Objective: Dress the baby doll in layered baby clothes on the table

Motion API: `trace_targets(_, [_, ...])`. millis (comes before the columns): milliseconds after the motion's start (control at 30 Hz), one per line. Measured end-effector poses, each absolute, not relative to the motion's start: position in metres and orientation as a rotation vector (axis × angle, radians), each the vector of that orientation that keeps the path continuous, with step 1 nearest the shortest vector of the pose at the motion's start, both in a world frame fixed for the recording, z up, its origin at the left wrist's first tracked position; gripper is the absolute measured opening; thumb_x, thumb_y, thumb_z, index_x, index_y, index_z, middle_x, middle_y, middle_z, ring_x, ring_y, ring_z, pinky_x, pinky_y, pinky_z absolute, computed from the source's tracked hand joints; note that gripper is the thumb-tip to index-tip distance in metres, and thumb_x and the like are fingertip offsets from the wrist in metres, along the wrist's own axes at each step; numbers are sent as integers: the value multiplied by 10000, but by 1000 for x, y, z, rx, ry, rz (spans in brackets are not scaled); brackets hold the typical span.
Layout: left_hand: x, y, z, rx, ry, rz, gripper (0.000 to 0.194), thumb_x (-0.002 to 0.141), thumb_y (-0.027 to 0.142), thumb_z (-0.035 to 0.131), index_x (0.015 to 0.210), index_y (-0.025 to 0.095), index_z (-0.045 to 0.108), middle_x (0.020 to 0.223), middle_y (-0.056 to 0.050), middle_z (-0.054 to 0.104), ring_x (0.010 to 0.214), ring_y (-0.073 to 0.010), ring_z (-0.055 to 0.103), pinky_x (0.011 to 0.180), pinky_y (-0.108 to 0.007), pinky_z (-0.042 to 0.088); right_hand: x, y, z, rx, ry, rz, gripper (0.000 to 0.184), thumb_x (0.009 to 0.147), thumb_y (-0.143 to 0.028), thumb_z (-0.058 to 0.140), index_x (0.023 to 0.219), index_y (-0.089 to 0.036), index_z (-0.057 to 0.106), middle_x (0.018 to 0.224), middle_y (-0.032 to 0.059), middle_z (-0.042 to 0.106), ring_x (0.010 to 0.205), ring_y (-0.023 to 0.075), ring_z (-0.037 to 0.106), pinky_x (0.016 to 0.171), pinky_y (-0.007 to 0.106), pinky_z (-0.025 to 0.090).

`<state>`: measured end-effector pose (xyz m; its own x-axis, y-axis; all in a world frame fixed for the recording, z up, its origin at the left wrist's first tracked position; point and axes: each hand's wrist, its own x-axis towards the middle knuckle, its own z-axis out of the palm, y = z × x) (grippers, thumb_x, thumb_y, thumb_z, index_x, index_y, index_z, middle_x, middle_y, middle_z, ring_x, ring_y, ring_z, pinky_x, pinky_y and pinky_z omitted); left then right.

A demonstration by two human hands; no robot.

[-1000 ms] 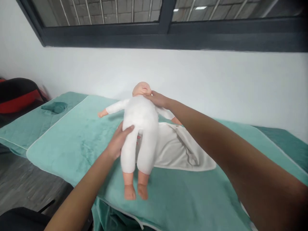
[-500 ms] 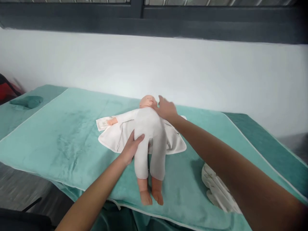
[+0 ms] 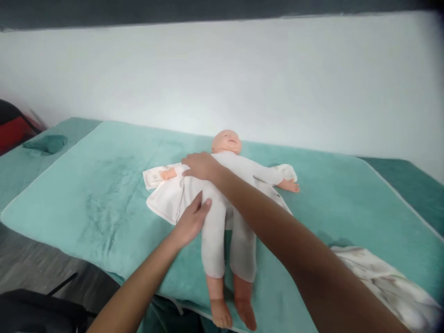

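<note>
A baby doll [image 3: 239, 180] in a white bodysuit lies on its back on a white cloth [image 3: 166, 201], head toward the wall, bare feet near the front edge of the table. My left hand [image 3: 191, 219] grips the doll at its hip, thumb on top and fingers underneath. My right hand [image 3: 199, 165] reaches across the doll's chest and rests on its shoulder, fingers curled over it. The doll's other arm stretches out to the right.
A teal towel [image 3: 104, 185] covers the table, which stands against a white wall. A crumpled white garment [image 3: 385, 282] lies at the front right. A small dark green cloth [image 3: 46, 143] sits at the far left, beside a red and black object [image 3: 12, 132].
The doll has been lowered onto the white cloth. My right hand moved from beside the doll's head across its chest to the far shoulder. My view dropped downward.
</note>
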<state>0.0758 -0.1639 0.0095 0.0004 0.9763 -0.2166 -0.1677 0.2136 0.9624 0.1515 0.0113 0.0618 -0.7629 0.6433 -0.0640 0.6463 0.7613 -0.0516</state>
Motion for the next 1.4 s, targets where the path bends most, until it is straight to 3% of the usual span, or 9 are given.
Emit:
trace_targets(167, [32, -128, 9, 1924, 1865, 955, 259, 951, 369, 538, 1067, 242, 730, 1063, -121, 701, 1068, -324, 619, 978, -475, 464, 183, -1, 64, 1359, 3175, -283, 352, 1007, -502, 487, 1224, -265, 630, 1082, 67, 655, 1012, 252, 591, 881, 366, 382])
trace_targets(267, [9, -91, 5, 2045, 2204, 873, 311, 887, 373, 632, 1133, 188, 680, 1193, -182, 652, 1157, -392, 552, 977, -529, 433, 191, -6, 64, 1343, 3224, -304, 378, 1017, -516, 469, 1267, -277, 622, 1083, 70, 645, 1002, 245, 577, 902, 362, 364])
trace_targets(333, [-1, -72, 2, 1975, 2325, 843, 315, 860, 372, 661, 1099, 168, 676, 1144, -193, 661, 1129, -402, 561, 930, -515, 448, 191, -7, 64, 1273, 3227, -257, 392, 1028, -515, 442, 1282, -275, 620, 1075, 78, 638, 985, 247, 569, 898, 364, 356])
trace_targets(500, [-13, -68, -2, 1671, 2174, 1249, 144, 865, 251, 553, 875, 182, 679, 880, -74, 685, 874, -247, 635, 789, -351, 471, 190, -6, 64, 1239, 3212, -222, 441, 1026, -581, 403, 1182, -270, 673, 998, 69, 638, 936, 238, 566, 867, 363, 339])
trace_targets(700, [-15, -83, 0, 1213, 1828, 1611, 189, 850, 360, 614, 897, 188, 676, 846, -1, 686, 797, -150, 609, 730, -252, 474, 189, -6, 67, 1340, 3128, -262, 422, 1009, -572, 463, 1099, -248, 717, 1009, 68, 664, 971, 241, 583, 873, 370, 341])
trace_targets(800, [-14, -84, 1, 1212, 1866, 1667, 252, 889, 438, 597, 876, 193, 652, 820, -2, 657, 785, -147, 594, 736, -259, 474, 187, -7, 68, 1403, 3062, -259, 404, 994, -558, 500, 1119, -246, 724, 1052, 78, 678, 1001, 255, 590, 875, 380, 353])
trace_targets(1000, [3, -90, -4, 1804, 1948, 1550, 217, 935, 384, 549, 823, 219, 636, 889, -64, 640, 887, -204, 590, 854, -339, 470, 175, -7, 64, 1452, 2992, -76, 358, 990, -496, 509, 1011, -215, 730, 1006, 110, 693, 1008, 297, 602, 865, 421, 374])
trace_targets(1200, [29, -94, -11, 2084, 1686, 1217, 201, 941, 379, 550, 904, 247, 697, 978, -107, 662, 981, -252, 612, 946, -387, 451, 165, -8, 63, 1262, 3007, 16, 231, 934, -142, 471, 1008, -161, 689, 1015, 140, 696, 975, 291, 613, 848, 416, 388])
trace_targets(1400, [20, -97, -10, 2089, 2065, 1266, 317, 1002, 432, 454, 1136, 222, 650, 1105, -113, 651, 1059, -244, 606, 949, -361, 449, 203, -21, 73, 1809, 3329, -277, 284, 994, -283, 417, 1127, -197, 652, 1177, 106, 673, 1076, 267, 594, 885, 362, 429])
